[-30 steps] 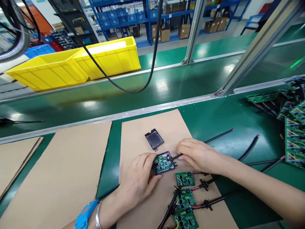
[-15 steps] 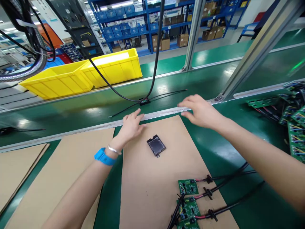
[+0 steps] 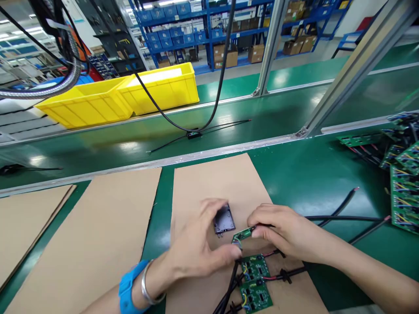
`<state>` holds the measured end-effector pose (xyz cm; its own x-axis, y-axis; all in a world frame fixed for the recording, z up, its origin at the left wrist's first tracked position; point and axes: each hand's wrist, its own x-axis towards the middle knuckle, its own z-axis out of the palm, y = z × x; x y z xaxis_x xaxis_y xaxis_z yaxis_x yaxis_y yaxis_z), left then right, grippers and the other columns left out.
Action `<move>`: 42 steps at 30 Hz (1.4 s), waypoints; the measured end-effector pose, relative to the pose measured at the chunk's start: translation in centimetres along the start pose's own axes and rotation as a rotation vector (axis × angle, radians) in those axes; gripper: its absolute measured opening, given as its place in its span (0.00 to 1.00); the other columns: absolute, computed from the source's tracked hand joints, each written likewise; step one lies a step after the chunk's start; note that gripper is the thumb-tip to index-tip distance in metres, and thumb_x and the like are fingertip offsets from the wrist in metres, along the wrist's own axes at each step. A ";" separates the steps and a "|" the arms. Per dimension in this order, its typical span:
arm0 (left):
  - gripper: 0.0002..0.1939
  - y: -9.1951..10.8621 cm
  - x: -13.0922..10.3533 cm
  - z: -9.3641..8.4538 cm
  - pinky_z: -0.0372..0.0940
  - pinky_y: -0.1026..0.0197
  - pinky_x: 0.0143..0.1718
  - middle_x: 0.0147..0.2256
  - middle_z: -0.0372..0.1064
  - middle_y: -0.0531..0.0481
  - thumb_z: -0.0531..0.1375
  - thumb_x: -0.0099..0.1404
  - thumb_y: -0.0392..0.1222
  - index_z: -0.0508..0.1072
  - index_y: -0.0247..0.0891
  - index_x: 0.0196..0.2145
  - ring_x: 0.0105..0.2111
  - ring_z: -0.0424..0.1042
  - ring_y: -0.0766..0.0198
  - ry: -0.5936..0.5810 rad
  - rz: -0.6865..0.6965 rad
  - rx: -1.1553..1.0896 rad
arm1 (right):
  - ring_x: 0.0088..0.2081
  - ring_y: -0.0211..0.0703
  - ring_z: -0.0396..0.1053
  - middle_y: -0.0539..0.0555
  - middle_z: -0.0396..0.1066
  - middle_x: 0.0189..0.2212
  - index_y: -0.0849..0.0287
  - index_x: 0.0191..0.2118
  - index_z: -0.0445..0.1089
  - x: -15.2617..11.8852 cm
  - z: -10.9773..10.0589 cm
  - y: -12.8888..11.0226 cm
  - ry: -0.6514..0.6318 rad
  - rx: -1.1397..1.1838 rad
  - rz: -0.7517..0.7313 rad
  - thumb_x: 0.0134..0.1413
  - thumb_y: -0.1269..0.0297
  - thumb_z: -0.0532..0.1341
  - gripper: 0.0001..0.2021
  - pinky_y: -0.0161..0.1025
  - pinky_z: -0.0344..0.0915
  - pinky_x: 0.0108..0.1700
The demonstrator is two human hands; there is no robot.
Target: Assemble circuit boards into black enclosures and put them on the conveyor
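My right hand is closed on a green circuit board at its cable end, lifting it tilted above the cardboard. A black cable runs from under that hand to the right. My left hand, slightly blurred, has its fingers curved and apart. Its fingertips are at the upper left edge of a small black plastic case; whether they touch it I cannot tell. The left thumb is close to the wires at the board's near end. Two more boards with cables, an upper one and a lower one, lie nearby on the cardboard sheet.
Further cardboard lies to the left on the green bench. A pile of wired circuit boards is at the right. Behind a metal rail stand yellow bins. A black cable hangs down in front of me.
Both hands have come back from the rail toward me. My right hand has taken hold of one circuit board and raised it. The black case appears turned, with my left hand now beside it.
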<state>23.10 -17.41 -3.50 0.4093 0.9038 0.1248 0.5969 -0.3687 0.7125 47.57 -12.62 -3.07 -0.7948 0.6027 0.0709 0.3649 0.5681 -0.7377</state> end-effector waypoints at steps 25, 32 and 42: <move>0.40 -2.9 0.7 -3.1 0.64 0.47 0.53 0.57 0.57 0.43 0.67 0.54 0.37 0.56 0.43 0.62 0.53 0.65 0.50 -0.230 -0.150 0.126 | 0.31 0.41 0.67 0.51 0.65 0.35 0.52 0.52 0.68 5.4 0.1 -1.3 -0.080 -0.545 0.056 0.63 0.62 0.58 0.13 0.37 0.58 0.31; 0.12 -4.2 1.2 -0.9 0.68 0.55 0.44 0.43 0.69 0.48 0.64 0.60 0.42 0.71 0.39 0.41 0.42 0.71 0.57 -0.208 -0.050 0.178 | 0.33 0.42 0.67 0.52 0.65 0.37 0.52 0.51 0.69 3.5 1.0 -0.4 -0.113 -0.465 0.095 0.64 0.62 0.56 0.12 0.38 0.60 0.32; 0.20 -2.9 -1.2 -0.3 0.68 0.60 0.38 0.34 0.73 0.54 0.65 0.59 0.42 0.67 0.41 0.49 0.36 0.73 0.60 -0.119 -0.350 -0.078 | 0.32 0.39 0.67 0.51 0.67 0.36 0.52 0.49 0.70 3.9 3.1 0.7 -0.033 -0.466 0.020 0.66 0.63 0.55 0.10 0.37 0.59 0.32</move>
<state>20.67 -17.31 -5.51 0.2700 0.9390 -0.2130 0.6622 -0.0205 0.7491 43.24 -11.59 -5.39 -0.7980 0.6018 0.0326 0.5529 0.7526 -0.3578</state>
